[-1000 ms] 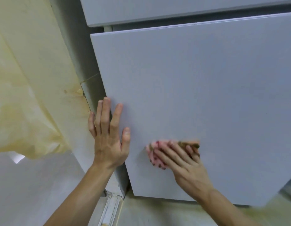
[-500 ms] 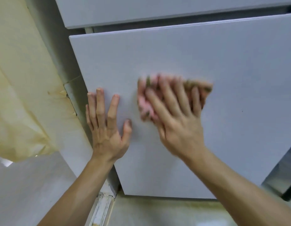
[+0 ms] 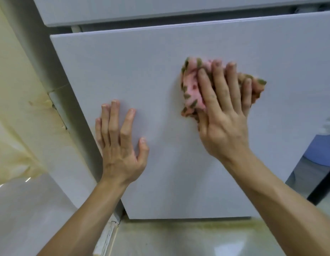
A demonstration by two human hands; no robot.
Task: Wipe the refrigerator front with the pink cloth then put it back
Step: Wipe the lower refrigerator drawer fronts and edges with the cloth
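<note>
The white lower refrigerator door (image 3: 134,67) fills most of the view. A pink cloth (image 3: 193,89) with green and brown spots is bunched flat against its middle right. My right hand (image 3: 223,111) lies on the cloth with straight, spread fingers and presses it to the door. My left hand (image 3: 119,141) rests flat on the door near its left edge, fingers straight and pointing up, holding nothing. Much of the cloth is hidden under my right hand.
An upper door panel (image 3: 123,10) juts out above the lower one. A stained yellowish wall (image 3: 10,93) stands to the left. Pale floor tiles (image 3: 179,239) lie below the door. A blue object (image 3: 321,150) shows past the door's right edge.
My right hand has swept the cloth from the door's lower middle upward and then to the right. My left hand has stayed flat on the door.
</note>
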